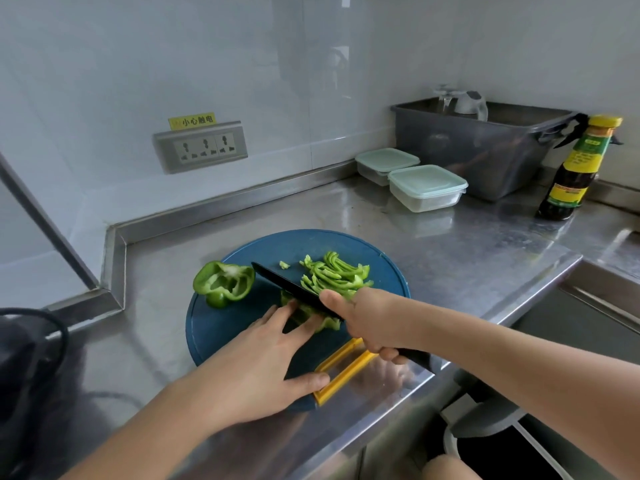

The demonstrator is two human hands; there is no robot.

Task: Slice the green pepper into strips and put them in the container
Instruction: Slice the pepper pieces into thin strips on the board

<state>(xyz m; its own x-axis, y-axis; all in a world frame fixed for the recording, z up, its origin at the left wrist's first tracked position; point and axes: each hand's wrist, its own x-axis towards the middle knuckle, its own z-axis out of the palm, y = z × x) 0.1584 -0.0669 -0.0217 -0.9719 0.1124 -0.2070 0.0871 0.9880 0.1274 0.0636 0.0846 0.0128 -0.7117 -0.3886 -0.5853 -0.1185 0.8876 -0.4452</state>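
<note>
A round blue cutting board [242,327] with a yellow handle lies on the steel counter. A green pepper half [223,283] sits cut side up at the board's left edge. A pile of green pepper strips [334,272] lies at the board's far right. My left hand [263,362] presses flat on a pepper piece [310,315] with its fingers. My right hand [369,322] grips a black knife [287,284], whose blade rests across that piece. Two lidded clear containers [426,187] stand at the back of the counter.
A grey plastic bin [485,147] with a kettle inside stands at the back right. A dark sauce bottle [575,168] stands beside it. A wall socket [202,146] is on the tiles. A sink edge [609,282] is at the right, a black cable [41,327] at the left.
</note>
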